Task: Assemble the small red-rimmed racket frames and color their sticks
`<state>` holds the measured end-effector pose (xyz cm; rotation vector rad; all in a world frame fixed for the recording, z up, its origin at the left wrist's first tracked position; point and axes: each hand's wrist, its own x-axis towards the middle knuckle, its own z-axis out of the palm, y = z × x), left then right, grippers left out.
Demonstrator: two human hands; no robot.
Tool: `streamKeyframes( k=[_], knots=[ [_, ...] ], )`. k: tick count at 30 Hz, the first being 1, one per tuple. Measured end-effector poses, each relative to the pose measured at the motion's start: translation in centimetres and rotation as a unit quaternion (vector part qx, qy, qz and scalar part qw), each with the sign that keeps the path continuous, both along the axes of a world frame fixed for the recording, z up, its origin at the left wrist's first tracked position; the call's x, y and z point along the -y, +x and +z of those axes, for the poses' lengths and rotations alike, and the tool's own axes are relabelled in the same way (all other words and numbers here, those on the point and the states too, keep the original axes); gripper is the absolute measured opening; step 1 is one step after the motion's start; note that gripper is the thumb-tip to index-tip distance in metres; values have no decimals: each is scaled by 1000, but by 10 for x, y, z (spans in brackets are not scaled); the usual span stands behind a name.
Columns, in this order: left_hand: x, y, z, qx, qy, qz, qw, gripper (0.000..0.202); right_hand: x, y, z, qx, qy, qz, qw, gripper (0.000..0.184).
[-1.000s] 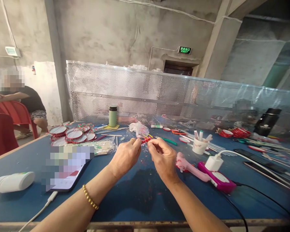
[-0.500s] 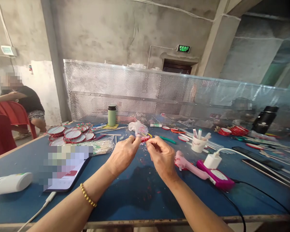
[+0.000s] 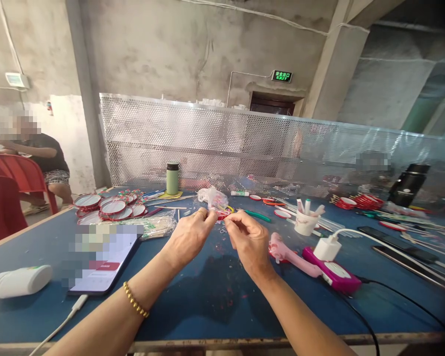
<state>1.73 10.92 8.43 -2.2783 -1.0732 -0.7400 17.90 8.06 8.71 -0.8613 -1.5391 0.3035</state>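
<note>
1 camera, worn on the person's head, gives the view. It looks from above the near edge of the blue table (image 3: 193, 316), facing forward and somewhat down across the tabletop. The left hand (image 3: 189, 235) and right hand (image 3: 248, 242) are close in front of it, midway between left and right, the forearms (image 3: 107, 321) running in from the near side. Past them it takes in the perforated panel (image 3: 178, 131) along the far side and the wall (image 3: 133, 59) behind. The view is wide, reaching left to a seated person (image 3: 46, 151) and right to a black flask (image 3: 410, 185).
</note>
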Motion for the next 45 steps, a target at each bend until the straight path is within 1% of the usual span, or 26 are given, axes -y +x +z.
streamKeyframes(
  k=[7,11,14,17,23,28,30,31,32,33,34,36,38,39,40,42,45],
  knots=[
    [0,1,0,13,13,4,1000,26,0,0,0,14,2,3,1000,17],
    [-1,3,-1,28,34,9,999,26,-1,0,-1,13,-1,1,1000,16],
    [-1,4,-3,36,34,10,999,23,-1,-1,-1,12,-5,-3,1000,18],
    [0,5,-3,43,26,10,999,20,-2,-3,-1,14,4,-6,1000,18],
    [4,6,0,66,-12,2,998,19,-5,-5,-5,43,54,-47,996,19],
    [8,6,2,116,-43,-31,992,19,-8,-4,-9,69,69,-77,992,17],
    [7,6,2,168,-69,-58,982,20,-8,-3,-9,76,70,-76,992,18],
    [5,6,2,208,-96,-74,970,21,-8,-2,-8,81,72,-74,991,21],
    [3,5,3,256,-134,-92,953,22,-7,-2,-7,87,75,-74,991,24],
    [1,5,4,305,-183,-109,928,23,-6,-1,-6,95,80,-76,989,27],
    [-1,4,6,352,-240,-125,896,22,-6,0,-5,100,84,-80,988,29],
    [-5,3,9,421,-352,-155,821,17,-4,1,-3,100,91,-87,987,29],
    [-7,2,12,465,-428,-181,754,13,-4,2,-2,94,87,-81,988,27],
    [-7,2,14,481,-450,-191,728,11,-4,2,-2,91,82,-73,990,27],
    [-6,2,14,493,-464,-197,709,11,-4,2,-2,91,75,-63,991,27],
    [-5,2,15,508,-476,-203,688,10,-3,1,-3,90,52,-39,994,27],
    [-3,1,15,515,-476,-204,683,10,-2,0,-3,82,22,-17,996,28]
  ],
)
